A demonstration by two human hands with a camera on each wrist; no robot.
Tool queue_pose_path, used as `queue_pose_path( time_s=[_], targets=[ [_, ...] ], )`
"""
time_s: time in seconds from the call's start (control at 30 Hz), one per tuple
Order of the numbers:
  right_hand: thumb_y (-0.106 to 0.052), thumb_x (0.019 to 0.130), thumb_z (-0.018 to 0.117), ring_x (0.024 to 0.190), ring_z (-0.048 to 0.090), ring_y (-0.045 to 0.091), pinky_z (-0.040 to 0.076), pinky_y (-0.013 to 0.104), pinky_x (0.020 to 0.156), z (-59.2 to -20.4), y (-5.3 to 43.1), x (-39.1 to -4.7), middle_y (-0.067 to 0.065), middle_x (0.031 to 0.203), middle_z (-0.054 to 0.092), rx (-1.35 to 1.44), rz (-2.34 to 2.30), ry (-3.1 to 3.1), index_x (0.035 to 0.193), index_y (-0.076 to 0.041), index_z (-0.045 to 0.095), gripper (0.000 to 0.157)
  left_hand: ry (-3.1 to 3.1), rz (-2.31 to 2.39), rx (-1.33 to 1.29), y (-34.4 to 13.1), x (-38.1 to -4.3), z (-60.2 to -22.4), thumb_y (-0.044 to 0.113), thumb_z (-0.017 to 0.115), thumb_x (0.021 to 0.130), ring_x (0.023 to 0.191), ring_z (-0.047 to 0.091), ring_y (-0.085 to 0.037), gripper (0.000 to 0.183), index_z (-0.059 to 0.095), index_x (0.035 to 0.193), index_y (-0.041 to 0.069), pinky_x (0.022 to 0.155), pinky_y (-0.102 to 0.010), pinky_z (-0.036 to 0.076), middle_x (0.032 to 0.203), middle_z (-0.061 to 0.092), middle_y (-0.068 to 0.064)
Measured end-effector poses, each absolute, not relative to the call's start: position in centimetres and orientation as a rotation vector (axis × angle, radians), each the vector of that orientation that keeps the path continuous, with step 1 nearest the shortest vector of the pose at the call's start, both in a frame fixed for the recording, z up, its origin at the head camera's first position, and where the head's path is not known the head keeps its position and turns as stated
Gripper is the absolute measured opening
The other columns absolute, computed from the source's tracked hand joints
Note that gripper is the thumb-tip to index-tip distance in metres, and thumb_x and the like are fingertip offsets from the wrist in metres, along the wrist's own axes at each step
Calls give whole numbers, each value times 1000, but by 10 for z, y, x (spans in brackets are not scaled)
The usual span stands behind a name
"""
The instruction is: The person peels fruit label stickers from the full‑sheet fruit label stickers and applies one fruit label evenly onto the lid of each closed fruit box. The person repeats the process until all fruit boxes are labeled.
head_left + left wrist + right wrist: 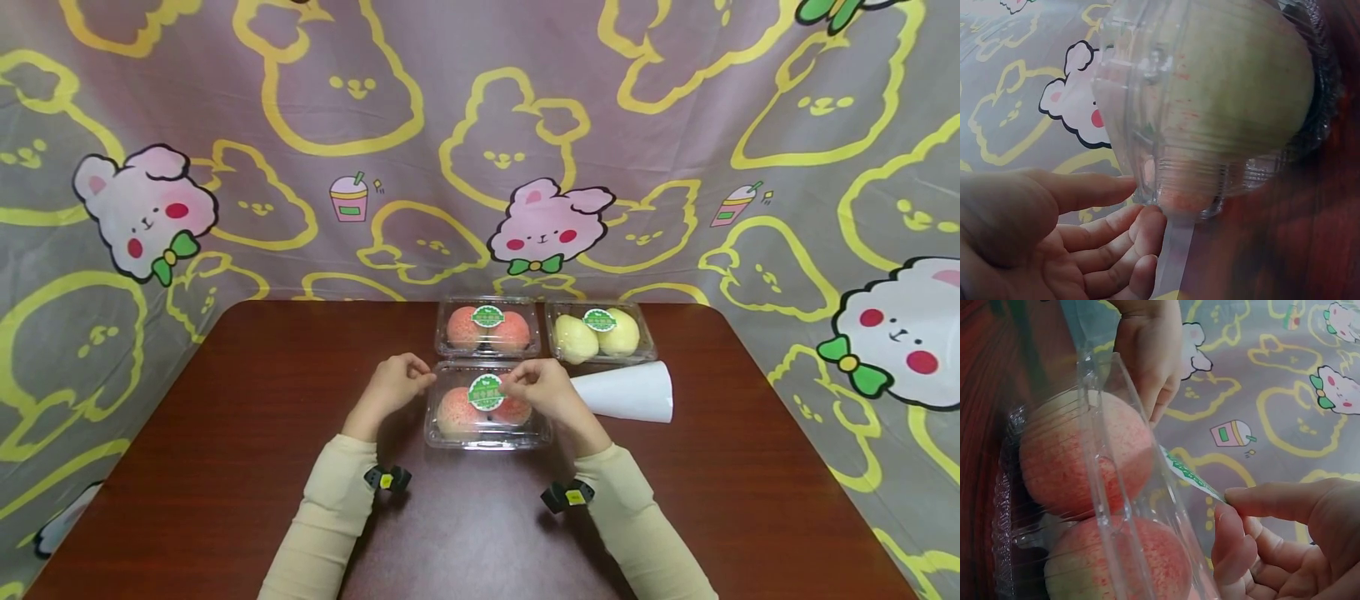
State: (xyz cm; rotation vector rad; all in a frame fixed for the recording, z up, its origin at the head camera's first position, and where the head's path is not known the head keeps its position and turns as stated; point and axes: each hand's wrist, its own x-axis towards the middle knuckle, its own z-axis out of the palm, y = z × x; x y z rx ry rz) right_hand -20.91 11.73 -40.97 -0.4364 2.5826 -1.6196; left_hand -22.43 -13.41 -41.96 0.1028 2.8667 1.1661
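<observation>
In the head view a clear plastic box [450,439] with two peaches [459,412] stands in front of the person. A round green-and-white sticker [486,392] is on its lid. My right hand [546,388] pinches the sticker's edge between thumb and forefinger; in the right wrist view the sticker [1188,472] slants up from the lid to those fingertips. With thumb and fingertips, my left hand [396,388] holds the box's far left corner. The left wrist view shows that hand [1079,237] at the corner of the clear box [1147,156].
Behind stands another clear box [442,342] of peaches with a green sticker. To its right is a clear box [647,337] of yellow fruit. A white rolled sheet [633,393] lies right of the right hand. A patterned curtain [420,167] surrounds the brown table [247,400].
</observation>
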Motion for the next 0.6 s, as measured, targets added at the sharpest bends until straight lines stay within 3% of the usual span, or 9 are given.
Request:
queue_pose_path(
  time_s=[0.13,0.37,0.6],
  targets=[
    [-14,79,73,51,44,3,38,20,47,-409,118,-208,-6,54,58,-466,-1578,2679,70,-2,69,15,2859,1170,115,-134,-225,-419,17,67,88,69,68,-24,23,65,99,-3,56,-22,41,83,72,-17],
    [-11,78,75,49,43,4,36,20,48,-405,111,-206,3,55,61,-265,-1434,2771,75,3,71,15,2829,1168,116,-135,-226,-420,16,65,90,76,69,-31,22,66,99,-4,56,-22,42,84,72,-18],
    [-12,76,76,47,42,4,36,19,47,-408,107,-208,-2,52,57,-189,-1372,2848,72,1,71,14,2814,1162,103,-134,-226,-421,16,65,91,77,68,-32,22,66,100,-4,55,-22,42,85,71,-17]
  ],
)
